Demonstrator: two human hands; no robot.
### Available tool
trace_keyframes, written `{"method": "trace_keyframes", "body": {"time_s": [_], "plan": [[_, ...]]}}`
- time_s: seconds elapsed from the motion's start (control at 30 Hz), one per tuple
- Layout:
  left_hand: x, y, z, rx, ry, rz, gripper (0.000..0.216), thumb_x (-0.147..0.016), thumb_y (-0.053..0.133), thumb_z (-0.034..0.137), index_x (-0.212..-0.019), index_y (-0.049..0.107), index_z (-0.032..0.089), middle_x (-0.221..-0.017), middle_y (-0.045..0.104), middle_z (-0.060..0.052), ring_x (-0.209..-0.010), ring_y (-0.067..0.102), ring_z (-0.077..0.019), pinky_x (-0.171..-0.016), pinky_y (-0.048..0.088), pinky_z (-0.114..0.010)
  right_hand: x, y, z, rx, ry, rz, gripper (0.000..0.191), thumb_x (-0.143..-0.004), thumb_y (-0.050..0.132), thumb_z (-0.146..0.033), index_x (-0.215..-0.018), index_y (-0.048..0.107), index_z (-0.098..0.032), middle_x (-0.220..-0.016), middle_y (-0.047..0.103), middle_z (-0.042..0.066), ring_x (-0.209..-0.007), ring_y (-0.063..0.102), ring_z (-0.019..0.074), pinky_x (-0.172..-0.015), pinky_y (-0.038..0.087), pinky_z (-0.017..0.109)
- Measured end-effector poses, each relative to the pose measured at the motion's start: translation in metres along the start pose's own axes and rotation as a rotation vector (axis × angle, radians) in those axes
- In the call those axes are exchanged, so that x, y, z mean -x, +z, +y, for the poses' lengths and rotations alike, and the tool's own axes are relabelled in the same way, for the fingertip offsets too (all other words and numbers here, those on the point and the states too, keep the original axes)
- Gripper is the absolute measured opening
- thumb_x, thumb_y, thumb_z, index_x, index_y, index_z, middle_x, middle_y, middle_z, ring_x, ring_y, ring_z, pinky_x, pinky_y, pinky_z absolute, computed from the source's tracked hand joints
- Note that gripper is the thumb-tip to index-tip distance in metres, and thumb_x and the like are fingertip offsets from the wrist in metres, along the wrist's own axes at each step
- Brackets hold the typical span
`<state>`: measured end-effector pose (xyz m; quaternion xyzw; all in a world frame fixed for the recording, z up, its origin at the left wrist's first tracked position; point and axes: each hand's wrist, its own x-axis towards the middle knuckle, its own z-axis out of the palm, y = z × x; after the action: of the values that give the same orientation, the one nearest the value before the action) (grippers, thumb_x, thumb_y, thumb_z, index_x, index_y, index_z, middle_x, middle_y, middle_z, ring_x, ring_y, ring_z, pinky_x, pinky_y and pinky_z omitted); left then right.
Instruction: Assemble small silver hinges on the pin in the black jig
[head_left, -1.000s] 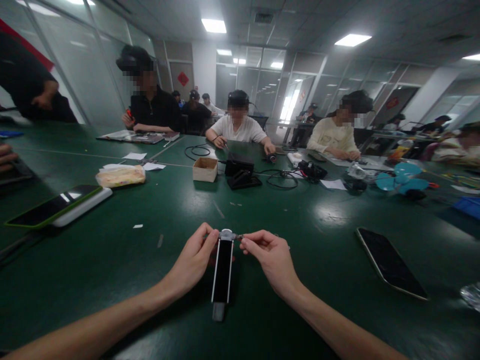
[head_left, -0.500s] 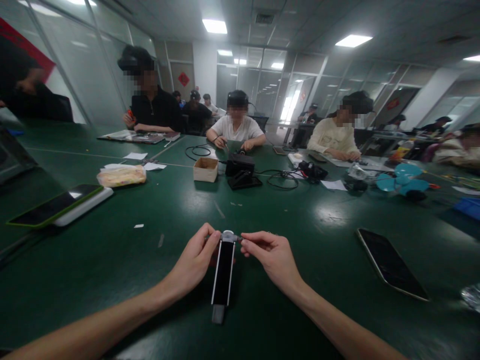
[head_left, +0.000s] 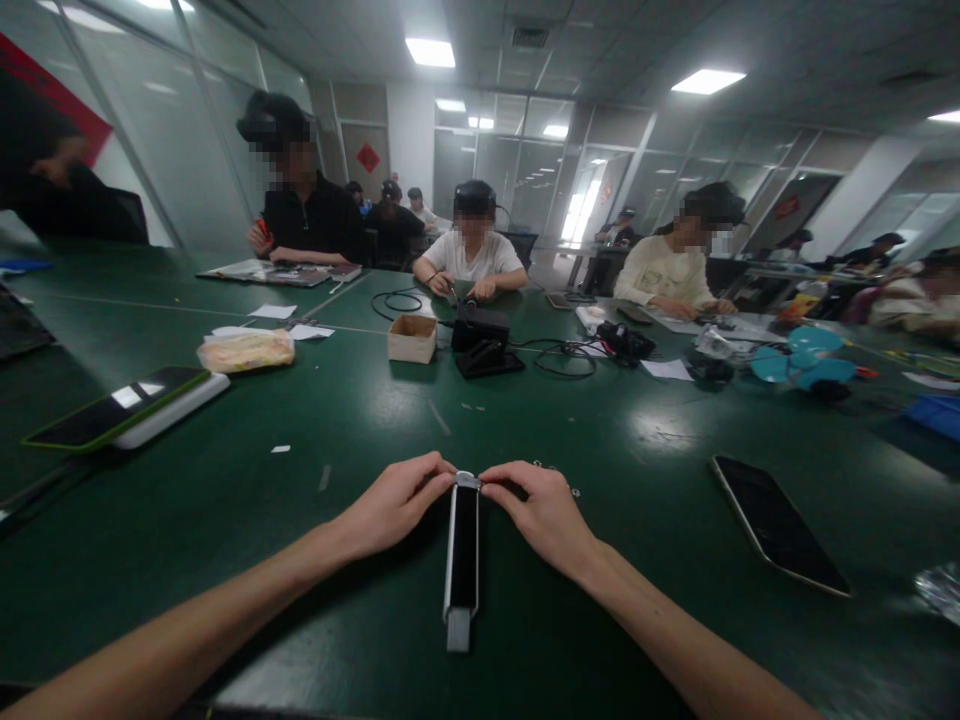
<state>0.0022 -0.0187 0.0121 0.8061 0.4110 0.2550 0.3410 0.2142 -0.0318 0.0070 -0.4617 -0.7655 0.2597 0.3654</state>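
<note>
A long black device with silver side edges point(head_left: 465, 550) stretches away from me on the green table. Its near end is a grey block, and a light grey rounded piece point(head_left: 466, 480) caps the far end. My left hand point(head_left: 401, 500) pinches the left side of that far end between thumb and fingers. From the other side, my right hand point(head_left: 540, 508) pinches the same end. The fingertips partly cover what they grip. Just beyond the right hand lie a few tiny shiny bits point(head_left: 576, 492), too small to name.
A phone point(head_left: 780, 525) lies to the right. On the left rests a green-edged tablet point(head_left: 120, 405) on a white object. Farther off are a small box point(head_left: 412, 340), a black stand point(head_left: 484, 345), cables, a tissue pack point(head_left: 247, 352) and blue fan blades point(head_left: 802, 357). Several people sit beyond.
The device has shifted slightly right and now lies straighter. My left hand has moved right and flattened toward the table. Small shiny bits now show beyond my right hand.
</note>
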Motion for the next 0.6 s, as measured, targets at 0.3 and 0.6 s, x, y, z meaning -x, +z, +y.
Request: {"method": "trace_keyframes", "body": {"time_s": [0.3,0.6], "plan": [[-0.001,-0.001,-0.014,-0.465,0.211,-0.007,0.022,-0.094,0.044,0.021,-0.094,0.065,0.016,-0.110,0.062,-0.010,-0.103,0.055,-0.0232,-0.089,0.046,-0.040,-0.006,-0.008,0.004,0.258,-0.152,-0.188,0.016,-0.087,0.057,-0.020,-0.097,0.070,-0.020,-0.091,0.071,0.006,-0.085,0.061,0.0203,-0.078,0.047,0.034],[0.000,-0.004,-0.010,-0.523,0.210,0.015,0.020,-0.090,0.047,0.024,-0.092,0.065,0.017,-0.109,0.061,-0.010,-0.101,0.055,-0.0237,-0.087,0.046,-0.041,-0.014,-0.078,0.026,0.679,0.041,-0.098,0.023,-0.090,0.051,-0.026,-0.104,0.068,-0.017,-0.098,0.069,0.012,-0.092,0.060,0.0244,-0.081,0.045,0.039]]}}
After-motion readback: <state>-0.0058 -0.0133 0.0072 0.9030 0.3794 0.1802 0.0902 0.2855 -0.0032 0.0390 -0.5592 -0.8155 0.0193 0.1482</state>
